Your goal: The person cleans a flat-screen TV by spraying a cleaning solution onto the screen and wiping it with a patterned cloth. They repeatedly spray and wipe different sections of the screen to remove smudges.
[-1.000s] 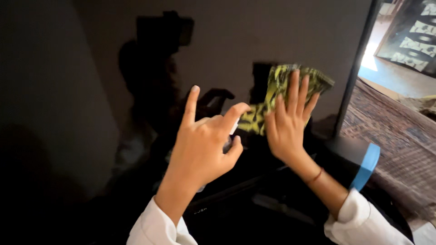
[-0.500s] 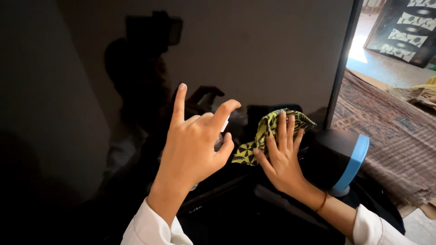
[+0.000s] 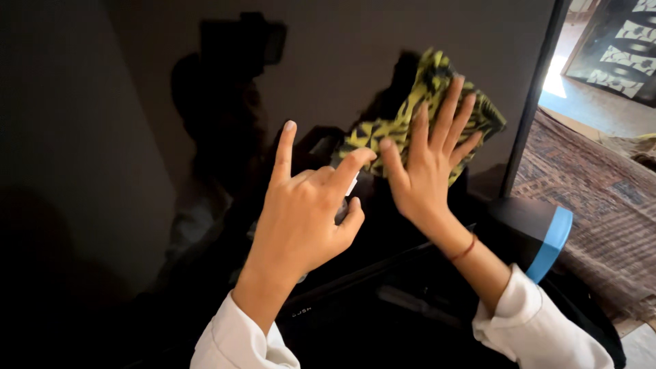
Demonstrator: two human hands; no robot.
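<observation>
Right hand lies flat with fingers spread, pressing a crumpled yellow-green patterned cloth against the dark glossy screen panel, high on its right side beside the thin black frame edge. Left hand is held up near the glass with forefinger raised and thumb out; a small white object shows between thumb and curled fingers, too hidden to identify, so I cannot tell whether that hand grips it. To wipe well here, I judge an even flat palm, overlapping strokes and light pressure best, since the panel could flex or smear, and the cloth should stay bunched under the fingers rather than trail. From the head view, the screen's lower border is lost in shadow, reflections of a figure blur the surface so any marks are unreadable, and the black box with a blue band at right is partly cut by the forearm.
</observation>
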